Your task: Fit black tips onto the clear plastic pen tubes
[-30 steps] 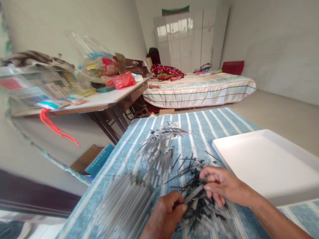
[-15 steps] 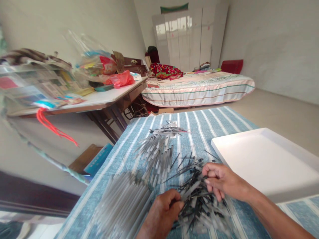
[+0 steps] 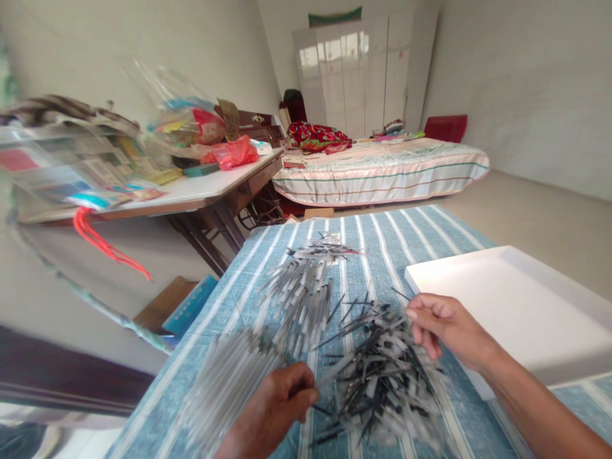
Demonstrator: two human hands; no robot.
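Note:
My left hand (image 3: 282,401) is closed in a pinch on a slim translucent plastic tube (image 3: 335,368), which points to the right. Beside it lies a messy heap of black sticks and pale translucent pieces (image 3: 382,382). My right hand (image 3: 437,322) hovers at the heap's upper right edge, thumb and fingers pinched together. What is between them, if anything, is too small to make out. A thin black stick (image 3: 400,293) is just beyond those fingertips. Left of the heap, a row of translucent tubes (image 3: 229,389) lies side by side, partly behind my left hand.
Farther up the striped cloth (image 3: 382,236) lie a bundle of pale-ended tubes (image 3: 301,299) and a smaller pile of thin sticks (image 3: 325,250). A shallow white box (image 3: 511,312) stands at the right. A cluttered side table (image 3: 191,191) is on the left, and a bed (image 3: 382,169) stands behind.
My left hand has drawn left, away from the heap, with the tube in its fingers. My right hand has moved up and right, off the heap.

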